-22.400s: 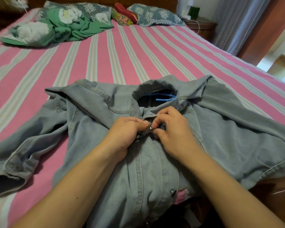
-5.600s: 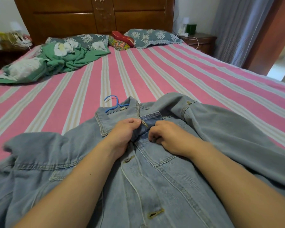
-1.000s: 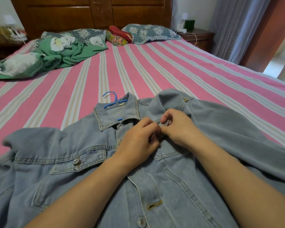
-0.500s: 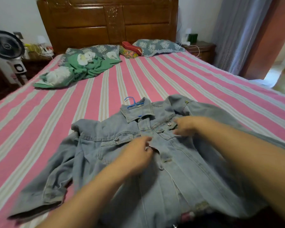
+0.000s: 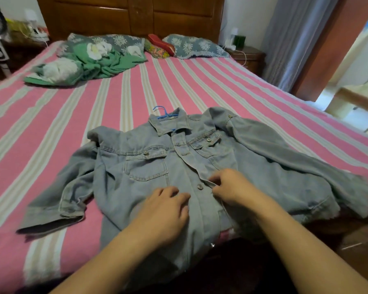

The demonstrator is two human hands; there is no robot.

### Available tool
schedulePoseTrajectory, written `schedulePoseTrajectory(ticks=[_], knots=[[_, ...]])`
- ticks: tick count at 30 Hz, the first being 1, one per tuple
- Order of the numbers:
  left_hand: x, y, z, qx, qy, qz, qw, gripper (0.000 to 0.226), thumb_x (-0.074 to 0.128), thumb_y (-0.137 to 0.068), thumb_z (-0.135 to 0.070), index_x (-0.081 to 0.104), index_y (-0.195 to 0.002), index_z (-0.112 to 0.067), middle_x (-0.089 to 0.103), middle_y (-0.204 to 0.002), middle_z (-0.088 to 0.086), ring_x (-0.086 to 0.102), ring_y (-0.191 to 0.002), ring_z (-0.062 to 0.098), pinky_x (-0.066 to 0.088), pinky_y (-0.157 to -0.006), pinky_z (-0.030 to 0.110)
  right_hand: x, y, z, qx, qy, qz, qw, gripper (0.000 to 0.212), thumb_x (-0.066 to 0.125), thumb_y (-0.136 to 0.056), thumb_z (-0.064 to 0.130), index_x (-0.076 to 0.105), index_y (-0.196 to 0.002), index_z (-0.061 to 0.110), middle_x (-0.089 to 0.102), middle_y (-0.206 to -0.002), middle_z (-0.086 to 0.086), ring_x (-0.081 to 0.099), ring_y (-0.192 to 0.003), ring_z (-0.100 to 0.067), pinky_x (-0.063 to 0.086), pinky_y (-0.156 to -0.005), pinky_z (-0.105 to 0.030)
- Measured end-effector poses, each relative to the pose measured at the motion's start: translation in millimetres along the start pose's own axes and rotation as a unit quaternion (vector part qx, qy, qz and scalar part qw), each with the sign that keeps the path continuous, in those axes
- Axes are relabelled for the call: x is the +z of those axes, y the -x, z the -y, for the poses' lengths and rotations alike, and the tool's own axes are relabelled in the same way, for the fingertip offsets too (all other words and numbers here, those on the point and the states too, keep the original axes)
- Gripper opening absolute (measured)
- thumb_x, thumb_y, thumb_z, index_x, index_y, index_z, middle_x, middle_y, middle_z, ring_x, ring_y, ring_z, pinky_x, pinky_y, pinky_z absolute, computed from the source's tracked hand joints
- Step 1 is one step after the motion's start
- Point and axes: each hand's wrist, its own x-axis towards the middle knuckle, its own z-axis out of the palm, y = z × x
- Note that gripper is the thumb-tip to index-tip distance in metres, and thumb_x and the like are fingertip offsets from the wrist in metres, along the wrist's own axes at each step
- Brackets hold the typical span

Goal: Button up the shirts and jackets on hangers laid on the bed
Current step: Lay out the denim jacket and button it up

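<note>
A light-blue denim jacket (image 5: 157, 166) lies face up across the near part of the bed (image 5: 136, 92), collar toward the far end, its hem hanging over the near edge. The hook of a blue hanger (image 5: 160, 111) pokes out past the collar. The placket looks closed from the collar down to the upper chest buttons; lower down the front edges part.

The left hand (image 5: 168, 211) rests flat on the left front panel, fingers loosely spread and holding nothing. The right hand (image 5: 232, 185) pinches the edge of the right front panel, fingers curled on the denim. A metal button (image 5: 199, 186) sits between the two hands.

At the far left of the bed lies a crumpled green floral blanket (image 5: 89, 62), with patterned pillows (image 5: 191, 46) against the wooden headboard (image 5: 132, 15).
</note>
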Motion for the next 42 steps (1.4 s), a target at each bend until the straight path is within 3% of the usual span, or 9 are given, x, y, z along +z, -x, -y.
schedulePoseTrajectory(ticks=[5,10,18,23,25,28,31,36,42], knots=[[2,-22,-15,-0.022,0.017,-0.069,0.997,0.043,0.034,-0.095,-0.044,0.069,-0.112,-0.026,0.060,-0.112,-0.004,0.049,-0.107,0.022,0.042,-0.097,0.036,4,-4,6,0.013,-0.002,-0.028,1.000,0.014,0.055,-0.087,0.012,0.069,-0.085,0.015,0.070,-0.101,-0.016,0.064,-0.100,-0.036,0.041,-0.070,-0.031],[2,-52,-30,-0.060,0.122,-0.094,0.986,0.030,0.054,-0.097,-0.042,0.064,-0.121,-0.027,0.065,-0.114,0.000,0.056,-0.114,0.024,0.045,-0.097,0.036,-51,4,-8,0.047,-0.170,-0.126,0.976,0.023,0.046,-0.091,0.000,0.064,-0.080,0.010,0.059,-0.075,-0.003,0.053,-0.079,-0.023,0.038,-0.060,-0.024],[10,-76,-24,-0.097,0.172,-0.050,0.979,0.018,0.069,-0.090,-0.041,0.068,-0.093,-0.023,0.072,-0.098,-0.001,0.065,-0.100,0.024,0.053,-0.085,0.037,-39,-3,17,0.060,-0.481,0.008,0.874,0.043,0.034,-0.088,-0.010,0.072,-0.084,0.010,0.051,-0.050,0.003,0.037,-0.045,-0.009,0.036,-0.055,-0.026],[12,-75,-18,-0.103,0.210,-0.025,0.972,0.022,0.065,-0.091,-0.033,0.054,-0.073,-0.026,0.070,-0.092,-0.001,0.064,-0.094,0.025,0.052,-0.081,0.037,-24,-10,8,-0.018,-0.126,0.128,0.984,0.014,0.058,-0.099,0.023,0.071,-0.101,0.019,0.074,-0.089,0.001,0.057,-0.072,-0.007,0.048,-0.069,-0.021],[12,-76,-16,-0.111,0.236,-0.009,0.965,0.020,0.065,-0.090,-0.028,0.057,-0.071,-0.027,0.070,-0.088,-0.004,0.065,-0.091,0.023,0.053,-0.082,0.038,-18,-10,2,-0.035,-0.093,0.179,0.979,0.036,0.069,-0.088,0.050,0.066,-0.108,0.021,0.070,-0.102,-0.001,0.059,-0.083,-0.006,0.050,-0.082,-0.029],[13,-78,-16,-0.126,0.260,-0.023,0.957,0.020,0.063,-0.090,-0.025,0.058,-0.071,-0.027,0.070,-0.084,-0.006,0.066,-0.089,0.022,0.054,-0.082,0.041,-10,-6,6,-0.035,-0.040,0.148,0.988,0.056,0.080,-0.072,0.058,0.058,-0.115,0.028,0.058,-0.101,0.009,0.056,-0.094,-0.010,0.048,-0.086,-0.027],[13,-76,-18,-0.144,0.289,-0.048,0.945,0.019,0.066,-0.089,-0.027,0.060,-0.072,-0.025,0.067,-0.076,-0.007,0.065,-0.086,0.023,0.054,-0.081,0.042,-10,-2,9,-0.033,-0.075,0.091,0.992,0.014,0.070,-0.085,0.021,0.059,-0.083,0.029,0.059,-0.077,0.009,0.054,-0.070,-0.010,0.050,-0.074,-0.030],[-1,-73,-26,-0.157,0.362,-0.058,0.917,0.009,0.071,-0.089,-0.018,0.072,-0.080,-0.017,0.074,-0.076,-0.002,0.069,-0.078,0.018,0.057,-0.080,0.034,-33,4,3,-0.012,-0.081,0.042,0.996,0.019,0.061,-0.091,0.016,0.067,-0.073,0.017,0.060,-0.061,0.002,0.053,-0.061,-0.013,0.047,-0.062,-0.030],[-9,-65,-31,-0.186,0.514,-0.024,0.837,0.013,0.067,-0.092,-0.002,0.067,-0.080,-0.007,0.068,-0.062,0.010,0.063,-0.053,0.020,0.059,-0.064,0.034,-49,-2,-3,0.042,-0.390,-0.084,0.916,0.020,0.056,-0.083,0.022,0.064,-0.081,0.004,0.049,-0.067,-0.013,0.043,-0.067,-0.021,0.033,-0.065,-0.034]])
